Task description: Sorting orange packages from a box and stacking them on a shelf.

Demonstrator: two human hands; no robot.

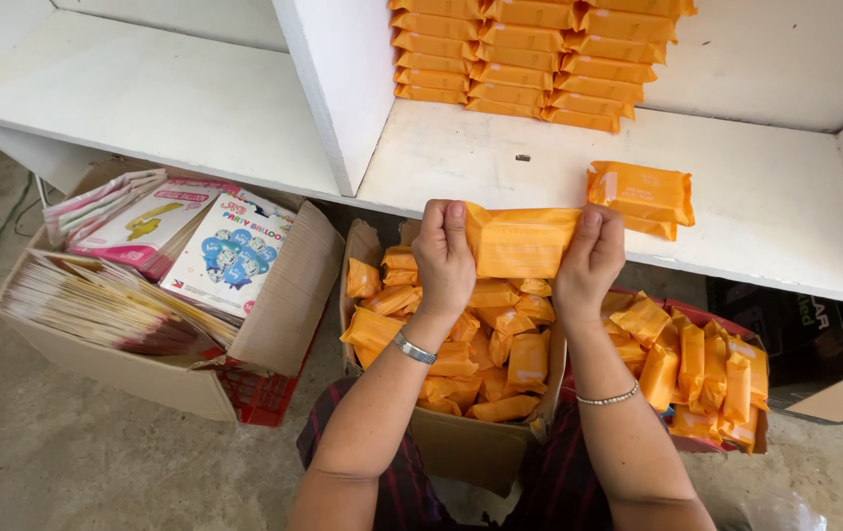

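Observation:
Both my hands grip one soft orange packet (520,241) at the front edge of a white shelf (470,162). My left hand (444,258) pinches its left end and my right hand (588,261) holds its right end. Two more orange packets (642,197) lie stacked on the shelf just right of my right hand. At the back of the shelf stand three neat piles of the same orange packets (529,59). Below my hands, an open cardboard box (465,442) holds several loose orange packets (485,344).
A second container (711,320) of orange packets stands to the right under the shelf. On the left, a large cardboard box (284,295) holds flat printed packs and booklets. A white vertical divider (338,88) splits the shelf. The floor is bare concrete (48,452).

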